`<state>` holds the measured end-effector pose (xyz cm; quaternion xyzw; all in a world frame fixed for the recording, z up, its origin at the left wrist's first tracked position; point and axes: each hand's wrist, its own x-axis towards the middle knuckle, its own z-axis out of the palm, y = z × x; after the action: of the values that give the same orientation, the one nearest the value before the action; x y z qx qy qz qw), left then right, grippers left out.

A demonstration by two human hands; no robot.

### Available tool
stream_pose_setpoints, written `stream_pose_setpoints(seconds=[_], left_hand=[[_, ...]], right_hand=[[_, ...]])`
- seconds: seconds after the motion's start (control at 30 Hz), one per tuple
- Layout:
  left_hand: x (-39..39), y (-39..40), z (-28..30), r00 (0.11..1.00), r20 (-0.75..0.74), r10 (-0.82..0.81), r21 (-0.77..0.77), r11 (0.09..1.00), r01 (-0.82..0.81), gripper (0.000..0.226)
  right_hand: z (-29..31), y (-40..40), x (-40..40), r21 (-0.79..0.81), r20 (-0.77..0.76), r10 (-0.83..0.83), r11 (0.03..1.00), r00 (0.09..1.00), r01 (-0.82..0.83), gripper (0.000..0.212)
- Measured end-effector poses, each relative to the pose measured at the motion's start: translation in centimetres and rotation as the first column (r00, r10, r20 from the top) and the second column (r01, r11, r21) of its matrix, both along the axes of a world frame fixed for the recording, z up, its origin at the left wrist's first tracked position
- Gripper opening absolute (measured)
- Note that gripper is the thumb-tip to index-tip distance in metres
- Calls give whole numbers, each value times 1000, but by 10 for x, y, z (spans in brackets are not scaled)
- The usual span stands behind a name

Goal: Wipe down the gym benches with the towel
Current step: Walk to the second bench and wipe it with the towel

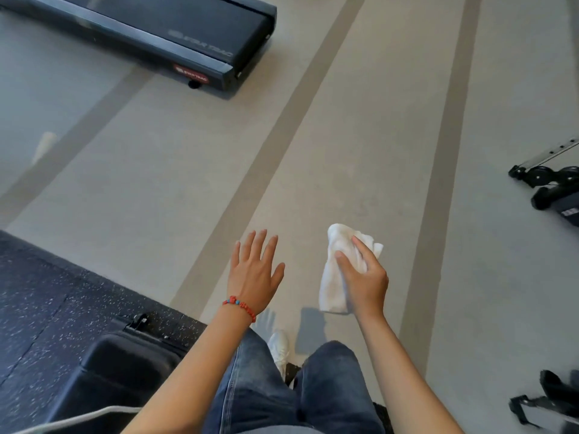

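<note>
A white towel (pixel 336 270) hangs bunched in my right hand (pixel 365 278), held in the air above the grey floor at lower centre. My left hand (pixel 255 270) is beside it to the left, empty, with its fingers spread; a red bead bracelet circles its wrist. The black padded end of a gym bench (pixel 125 371) shows at the lower left, below my left forearm. Neither hand touches the bench.
A black treadmill deck (pixel 175 36) lies at the top left. Black machine parts with wheels (pixel 551 186) stand at the right edge, more at the bottom right (pixel 548 399). Speckled black rubber matting (pixel 47 308) covers the lower left. My jeans and a white shoe (pixel 279 349) are below.
</note>
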<state>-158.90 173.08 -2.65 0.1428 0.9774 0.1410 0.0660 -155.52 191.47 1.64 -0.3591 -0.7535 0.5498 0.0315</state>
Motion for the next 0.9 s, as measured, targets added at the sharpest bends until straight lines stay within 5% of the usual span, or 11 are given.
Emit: stream_pose_setpoints(seconds=[0.4, 0.9], left_hand=[[-137, -71, 3, 939, -59, 338, -30, 940, -340, 59], [-228, -209, 6, 645, -93, 759, -1, 648, -762, 57]], right_hand=[[-14, -73, -213, -21, -33, 406, 913, 913, -407, 38], [-4, -259, -396, 8, -11, 877, 480, 480, -877, 38]])
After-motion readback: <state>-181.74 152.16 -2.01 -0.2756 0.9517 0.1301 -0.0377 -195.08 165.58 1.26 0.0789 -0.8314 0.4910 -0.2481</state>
